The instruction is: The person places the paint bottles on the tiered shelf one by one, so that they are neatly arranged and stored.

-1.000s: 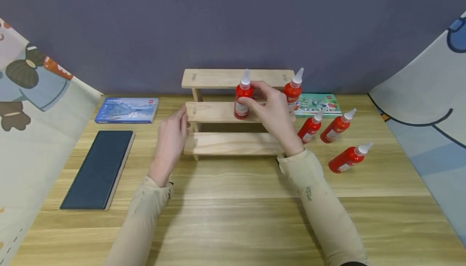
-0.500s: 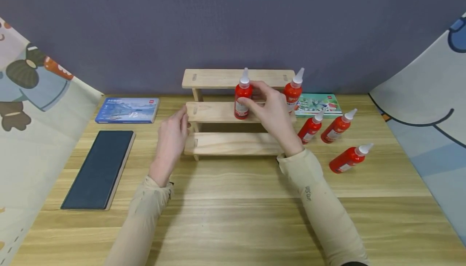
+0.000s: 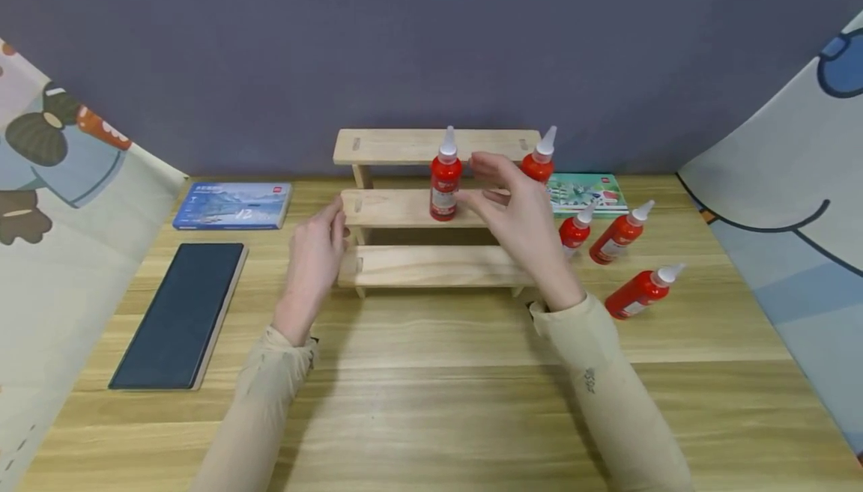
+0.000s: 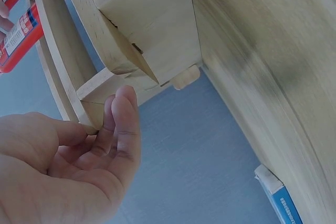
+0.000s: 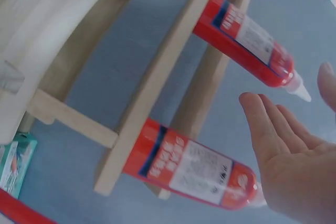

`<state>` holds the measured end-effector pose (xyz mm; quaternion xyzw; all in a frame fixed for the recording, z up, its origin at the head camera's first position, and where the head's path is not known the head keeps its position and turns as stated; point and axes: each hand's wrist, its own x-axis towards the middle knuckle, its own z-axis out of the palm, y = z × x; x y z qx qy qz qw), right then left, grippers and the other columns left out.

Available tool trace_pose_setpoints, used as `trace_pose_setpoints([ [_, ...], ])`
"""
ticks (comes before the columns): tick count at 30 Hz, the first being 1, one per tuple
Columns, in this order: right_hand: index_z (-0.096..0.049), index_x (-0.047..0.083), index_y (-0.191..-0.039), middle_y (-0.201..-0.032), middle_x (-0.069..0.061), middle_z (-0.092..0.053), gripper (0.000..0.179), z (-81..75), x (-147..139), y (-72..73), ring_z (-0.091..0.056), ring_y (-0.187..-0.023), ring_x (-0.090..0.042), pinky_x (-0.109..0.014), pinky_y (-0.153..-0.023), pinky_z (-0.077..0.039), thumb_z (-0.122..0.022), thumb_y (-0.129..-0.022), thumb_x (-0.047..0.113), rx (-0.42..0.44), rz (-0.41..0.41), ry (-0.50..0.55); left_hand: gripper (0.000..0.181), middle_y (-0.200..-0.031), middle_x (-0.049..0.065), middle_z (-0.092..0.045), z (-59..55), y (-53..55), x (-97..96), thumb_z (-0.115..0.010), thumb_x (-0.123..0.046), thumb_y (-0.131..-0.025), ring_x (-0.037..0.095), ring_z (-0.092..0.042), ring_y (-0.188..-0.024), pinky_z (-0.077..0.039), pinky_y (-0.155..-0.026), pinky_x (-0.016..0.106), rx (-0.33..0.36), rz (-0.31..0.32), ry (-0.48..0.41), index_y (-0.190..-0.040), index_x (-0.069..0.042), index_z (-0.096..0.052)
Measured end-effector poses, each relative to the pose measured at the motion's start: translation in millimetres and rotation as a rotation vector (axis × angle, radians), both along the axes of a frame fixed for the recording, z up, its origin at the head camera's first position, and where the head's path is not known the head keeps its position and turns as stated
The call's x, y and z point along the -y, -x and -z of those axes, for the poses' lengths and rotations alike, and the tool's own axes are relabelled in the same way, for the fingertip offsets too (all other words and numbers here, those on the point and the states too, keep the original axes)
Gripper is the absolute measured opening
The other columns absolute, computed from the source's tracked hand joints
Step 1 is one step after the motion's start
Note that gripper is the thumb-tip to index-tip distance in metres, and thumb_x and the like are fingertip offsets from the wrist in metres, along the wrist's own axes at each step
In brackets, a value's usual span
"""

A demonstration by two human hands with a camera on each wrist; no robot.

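A three-tier wooden rack stands at the back of the table. My left hand pinches the left end of its middle shelf between thumb and fingers, as the left wrist view shows around the shelf's corner. On that shelf a red squeeze bottle with a white nozzle stands upright. Just right of it is my right hand, fingers spread; in the right wrist view a gap separates its fingers from the bottle. A second red bottle stands at the shelf's right end, partly hidden by that hand.
Three more red bottles stand on the table right of the rack. Behind them lies a green box. To the left are a blue box and a dark flat case. A grey-blue panel rises behind everything.
My right hand has let go of the bottle on the middle shelf and moved slightly right, its fingers parting. The bottle stays standing there. My left hand keeps its hold on the rack.
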<state>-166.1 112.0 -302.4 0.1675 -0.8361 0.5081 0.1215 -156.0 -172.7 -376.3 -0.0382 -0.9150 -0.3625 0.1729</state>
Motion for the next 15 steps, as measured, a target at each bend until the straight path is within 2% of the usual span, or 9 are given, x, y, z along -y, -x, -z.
trace_pose_setpoints([
  [8, -0.067, 0.008, -0.142, -0.138, -0.005, -0.071, 0.052, -6.1, -20.3, -24.0, -0.068, -0.126, -0.019, -0.042, -0.103, -0.059, -0.086, -0.094, 0.016, -0.048, 0.014, -0.046, 0.037, -0.096, 0.030, -0.073, 0.6, -0.8, 0.1, -0.049, -0.003, -0.113, 0.038, -0.074, -0.075, -0.063, -0.058, 0.046, 0.001, -0.001, 0.005, -0.146, 0.012, -0.056],
  [15, -0.068, 0.008, -0.141, -0.136, -0.002, -0.072, 0.050, -14.4, -39.5, -43.2, -0.069, -0.123, -0.019, -0.030, -0.103, -0.058, -0.085, -0.094, 0.009, -0.041, 0.020, -0.024, 0.036, -0.096, 0.030, -0.073, 0.7, -0.6, -0.1, -0.049, -0.003, -0.113, 0.038, -0.075, -0.074, -0.063, -0.056, 0.045, -0.001, -0.004, 0.005, -0.145, 0.012, -0.056],
])
